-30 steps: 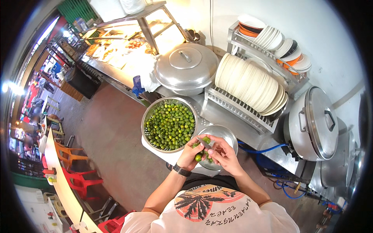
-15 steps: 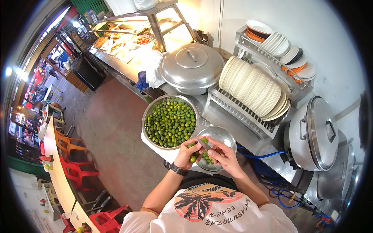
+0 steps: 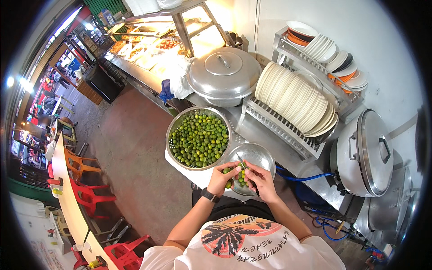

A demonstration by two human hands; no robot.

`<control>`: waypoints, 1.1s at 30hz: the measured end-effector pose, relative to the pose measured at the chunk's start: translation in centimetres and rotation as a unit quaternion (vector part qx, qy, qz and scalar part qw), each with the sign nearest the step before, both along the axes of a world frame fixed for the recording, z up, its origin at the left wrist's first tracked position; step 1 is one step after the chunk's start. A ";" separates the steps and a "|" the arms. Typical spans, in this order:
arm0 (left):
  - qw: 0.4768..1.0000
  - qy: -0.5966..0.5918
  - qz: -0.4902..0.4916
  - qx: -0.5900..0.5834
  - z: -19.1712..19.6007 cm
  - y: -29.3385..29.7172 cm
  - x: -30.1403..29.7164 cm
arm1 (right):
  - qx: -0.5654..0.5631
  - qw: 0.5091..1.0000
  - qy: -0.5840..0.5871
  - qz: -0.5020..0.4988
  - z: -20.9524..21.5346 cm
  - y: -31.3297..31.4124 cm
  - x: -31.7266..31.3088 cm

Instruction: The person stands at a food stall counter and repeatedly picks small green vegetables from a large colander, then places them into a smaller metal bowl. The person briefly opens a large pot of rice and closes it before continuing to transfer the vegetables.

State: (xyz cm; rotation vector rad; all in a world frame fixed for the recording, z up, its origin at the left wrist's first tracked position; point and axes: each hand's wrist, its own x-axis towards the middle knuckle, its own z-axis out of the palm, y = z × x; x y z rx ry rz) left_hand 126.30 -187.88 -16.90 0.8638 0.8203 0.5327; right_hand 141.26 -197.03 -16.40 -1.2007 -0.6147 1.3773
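While holding green citrus (image 3: 228, 171) in fingers (image 3: 234, 171) of the left hand (image 3: 220, 178) and a knife (image 3: 241, 160) in the right hand (image 3: 263, 182), might nick those fingers by pressing crookedly.

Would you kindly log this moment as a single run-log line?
left hand: holds small green fruits | right hand: holds knife | below hands: metal bowl | beside bowl: colander holding fruit pile

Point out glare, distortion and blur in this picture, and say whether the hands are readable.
Head view: glare washes out part of the food display case; head view: the fisheye bows the long table, and the corners go black; head view: the far-left background looks indistinct; head view: the left hand and right hand read clearly, though fine detail on the knife is lost.
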 end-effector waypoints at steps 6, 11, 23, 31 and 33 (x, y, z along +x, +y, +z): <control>0.994 0.092 -0.018 -0.063 -5.8 0.1 -1.8 | -0.177 0.980 0.088 -0.030 -8.9 -0.5 2.2; 0.957 -0.126 -0.070 -0.251 -2.0 0.7 -3.1 | -0.268 0.954 0.130 -0.042 -17.2 -1.4 3.5; 0.985 -0.114 -0.086 -0.092 0.5 0.5 -1.9 | 0.073 0.995 -0.007 0.064 3.3 -1.0 0.4; 0.986 -0.136 -0.091 0.005 0.9 0.1 -1.7 | 0.068 0.994 -0.019 0.078 4.6 -1.4 -0.4; 0.988 -0.135 -0.074 0.023 1.3 -0.3 -1.4 | 0.078 0.994 -0.026 0.070 4.3 -1.5 -0.5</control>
